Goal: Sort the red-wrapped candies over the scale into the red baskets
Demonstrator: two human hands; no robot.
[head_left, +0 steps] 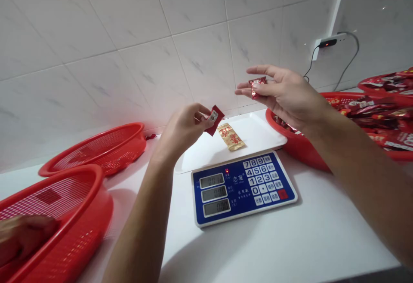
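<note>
My left hand (189, 126) pinches a small dark red packet (214, 120) with a pale label, just above the white pan (206, 152) of a digital scale. Higher and to the right, my right hand (277, 91) grips a small shiny red wrapped candy (257, 87) between thumb and fingers. On the pan lies a gold packet (231, 136) with red characters. The blue scale panel (243, 188) faces me, with number keys, three displays and a lit red light; the top display's digits are faint.
At the right, a red basket (300, 147) holds many red packets, with another filled basket (387, 81) behind. Two red baskets stand left, one (103, 149) farther back, one (93, 214) nearer with another person's hand (26, 235) inside. A wall socket (329, 43) has cables.
</note>
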